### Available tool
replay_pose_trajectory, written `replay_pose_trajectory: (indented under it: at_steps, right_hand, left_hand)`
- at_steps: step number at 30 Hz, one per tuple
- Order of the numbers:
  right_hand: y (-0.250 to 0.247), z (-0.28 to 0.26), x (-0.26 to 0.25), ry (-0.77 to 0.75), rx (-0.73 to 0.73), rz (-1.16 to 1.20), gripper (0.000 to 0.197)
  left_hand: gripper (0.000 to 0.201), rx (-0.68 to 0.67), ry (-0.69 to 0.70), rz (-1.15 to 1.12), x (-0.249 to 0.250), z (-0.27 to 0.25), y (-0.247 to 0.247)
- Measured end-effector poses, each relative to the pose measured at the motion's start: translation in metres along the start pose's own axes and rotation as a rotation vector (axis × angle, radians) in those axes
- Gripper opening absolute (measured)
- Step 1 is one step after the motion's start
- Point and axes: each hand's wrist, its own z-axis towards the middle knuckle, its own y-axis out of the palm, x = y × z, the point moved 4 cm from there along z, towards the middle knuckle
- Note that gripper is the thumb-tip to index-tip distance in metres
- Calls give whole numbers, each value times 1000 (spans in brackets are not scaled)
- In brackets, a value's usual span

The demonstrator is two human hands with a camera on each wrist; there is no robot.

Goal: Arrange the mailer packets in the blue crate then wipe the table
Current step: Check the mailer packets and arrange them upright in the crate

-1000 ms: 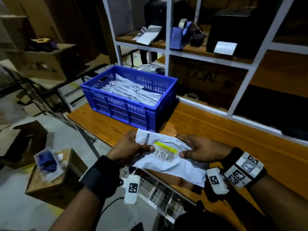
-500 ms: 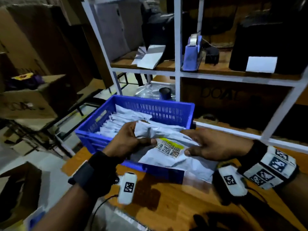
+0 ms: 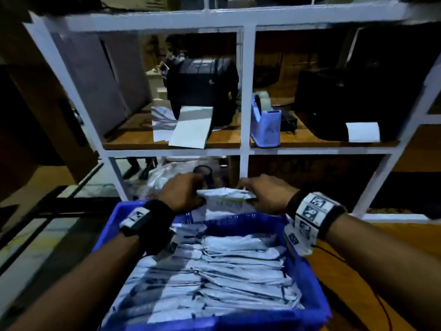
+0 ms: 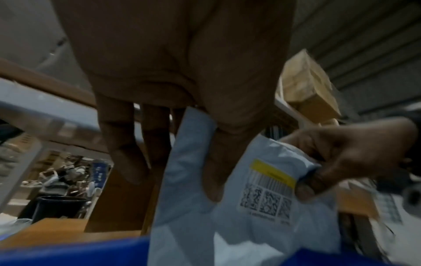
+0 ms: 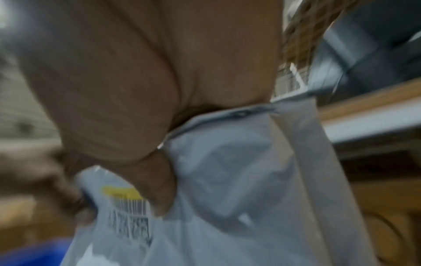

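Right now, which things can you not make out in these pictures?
- Label text on the mailer packet: blurred in both wrist views.
- Right hand fingers: behind the packet in the head view.
- Blue crate near wall: cut off by the bottom edge.
- Table: mostly covered by the crate and arms.

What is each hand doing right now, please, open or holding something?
Left hand: holds the left end of the white mailer packet, over the far end of the blue crate.
Right hand: pinches the same packet's right end.
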Motion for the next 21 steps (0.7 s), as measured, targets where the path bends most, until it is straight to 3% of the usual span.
replay_pose_trajectory:
  at_steps: [5, 10, 15, 21]
  right_hand:
    - [47, 28, -6, 159, -70, -112, 31]
    - [79, 42, -3, 251, 9, -276, 37]
    - [110, 43, 2, 289, -10, -384, 27]
    - [137, 31, 11, 370, -317, -392, 57]
  left_hand:
    - [41, -125, 146, 230, -19, 23, 66]
    - [29, -169, 223, 315, -17, 40, 100]
    - [26, -232, 253, 353, -11, 29, 132]
    - [28, -287, 253, 409, -25, 33, 135]
